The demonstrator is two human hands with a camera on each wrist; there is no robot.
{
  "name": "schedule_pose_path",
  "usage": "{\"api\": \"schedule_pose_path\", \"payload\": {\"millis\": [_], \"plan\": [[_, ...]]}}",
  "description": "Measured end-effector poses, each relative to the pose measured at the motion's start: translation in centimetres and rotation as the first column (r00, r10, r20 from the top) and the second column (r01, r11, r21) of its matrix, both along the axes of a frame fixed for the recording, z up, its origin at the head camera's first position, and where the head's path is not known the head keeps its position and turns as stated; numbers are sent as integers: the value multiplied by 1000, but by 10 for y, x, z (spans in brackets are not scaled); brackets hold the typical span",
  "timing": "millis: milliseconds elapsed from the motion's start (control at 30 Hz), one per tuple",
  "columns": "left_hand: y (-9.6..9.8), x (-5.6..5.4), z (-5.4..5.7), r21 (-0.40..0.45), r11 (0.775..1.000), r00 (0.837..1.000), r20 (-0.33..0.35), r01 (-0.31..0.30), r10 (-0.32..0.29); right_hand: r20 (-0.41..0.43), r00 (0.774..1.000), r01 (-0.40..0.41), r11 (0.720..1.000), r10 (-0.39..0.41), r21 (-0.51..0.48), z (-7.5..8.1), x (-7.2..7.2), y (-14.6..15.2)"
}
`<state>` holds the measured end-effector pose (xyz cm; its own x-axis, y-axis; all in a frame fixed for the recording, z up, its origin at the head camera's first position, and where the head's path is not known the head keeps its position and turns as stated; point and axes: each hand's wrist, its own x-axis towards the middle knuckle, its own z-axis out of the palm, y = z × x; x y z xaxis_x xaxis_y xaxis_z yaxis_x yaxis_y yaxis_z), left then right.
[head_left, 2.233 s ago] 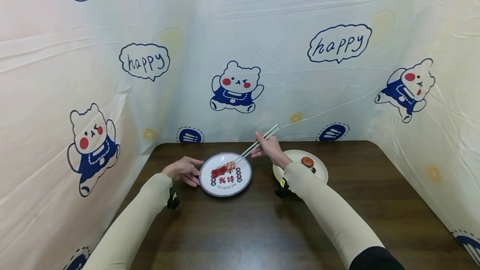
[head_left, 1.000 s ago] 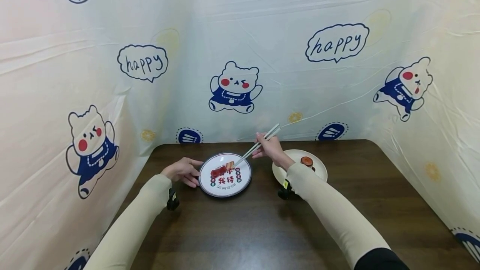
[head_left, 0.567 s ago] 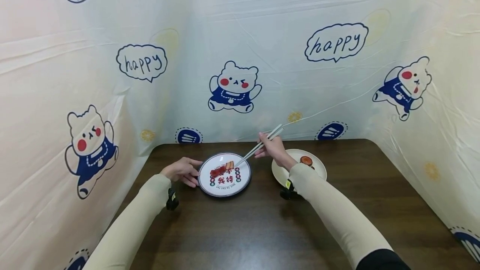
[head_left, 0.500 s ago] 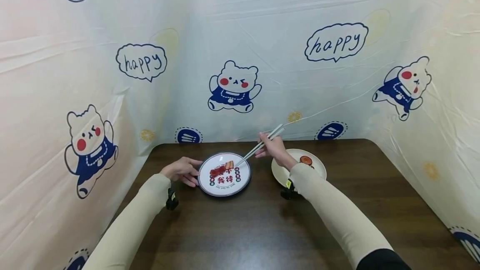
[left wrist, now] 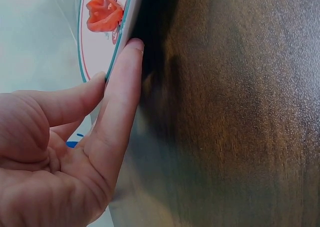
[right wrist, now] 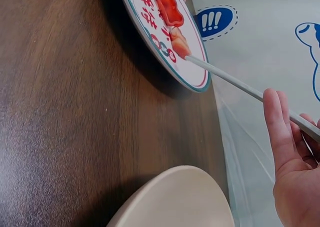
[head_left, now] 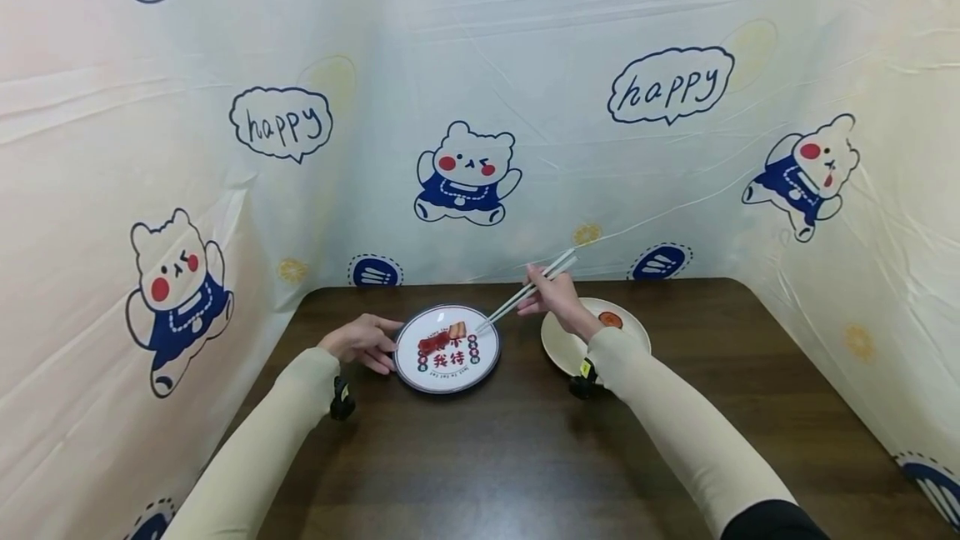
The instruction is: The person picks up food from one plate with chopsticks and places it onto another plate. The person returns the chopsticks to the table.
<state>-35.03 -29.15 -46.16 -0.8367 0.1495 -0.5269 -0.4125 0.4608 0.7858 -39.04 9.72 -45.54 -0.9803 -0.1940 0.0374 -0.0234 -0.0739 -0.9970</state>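
Note:
My left hand pinches the left rim of a white, blue-edged plate with red lettering. In the left wrist view the thumb is over the rim and a finger lies under it. On the plate lie a crinkled red food piece and a smaller pinkish-orange piece. My right hand holds pale chopsticks, slanting down to the left. Their tips are low over the plate, just right of the orange piece; in the right wrist view one chopstick ends at that piece's edge.
A cream plate stands on the right, partly hidden by the right wrist and sleeve; a round orange-brown slice lies on it. Both plates are on a dark wooden table. A printed cloth hangs behind and at the sides.
The chopstick tips have drawn right, off the pinkish-orange piece, which stays on the plate. My right hand has shifted slightly right. The left hand keeps its hold on the rim.

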Motion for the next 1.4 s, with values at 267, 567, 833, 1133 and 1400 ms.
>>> {"api": "schedule_pose_path", "payload": {"millis": [267,567,833,1133,1400], "plan": [[1,-1,0,2,1000,1000,4,-1,1,-1,1000,2,999,-2,-40,-3,-3,11],[0,-2,1,-6,1000,1000,-5,5,-5,-8,1000,3,999,-4,-37,3,2,17],[-1,-2,-1,-5,1000,1000,-1,12,-12,-14,1000,-8,998,7,-59,2,4,23],[0,-2,0,-6,1000,1000,3,5,-5,-14,1000,-3,999,2,-42,3,7,30],[0,-1,0,-4,1000,1000,1,4,-4,-6,1000,10,999,-10,-47,8,8,37]]}}
